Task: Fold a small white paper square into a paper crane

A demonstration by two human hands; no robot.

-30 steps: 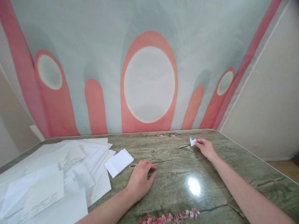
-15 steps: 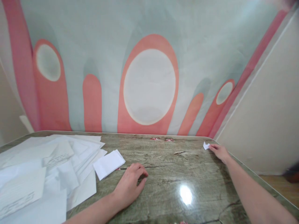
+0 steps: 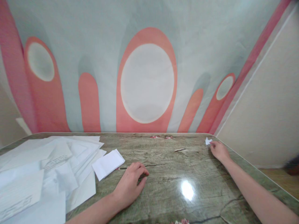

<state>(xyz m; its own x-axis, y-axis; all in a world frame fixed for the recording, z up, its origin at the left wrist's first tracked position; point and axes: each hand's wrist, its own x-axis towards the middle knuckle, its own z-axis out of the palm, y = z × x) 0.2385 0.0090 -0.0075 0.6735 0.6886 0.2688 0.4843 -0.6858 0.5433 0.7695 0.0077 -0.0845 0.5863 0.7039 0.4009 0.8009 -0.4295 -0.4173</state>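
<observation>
At the far right corner of the table, my right hand [image 3: 219, 151] pinches a small folded piece of white paper [image 3: 207, 141] between thumb and fingertips. Its folded points stick up. My left hand [image 3: 132, 182] rests on the wood-grain tabletop near the middle, holding nothing, with loosely bent fingers and the thumb apart from them. Just left of that hand lies a folded white paper rectangle [image 3: 108, 164], apart from the fingers.
A loose, overlapping heap of white paper sheets [image 3: 54, 199], some with printed lines, covers the left of the wood-grain table [image 3: 163, 193]. Behind it stands a grey-green wall [image 3: 106, 31] with coral arch shapes. A dark object [image 3: 293, 169] is on the floor at right.
The camera view has shifted slightly. My right hand still holds the small folded paper at the far right corner. My left hand stays resting in the same place.
</observation>
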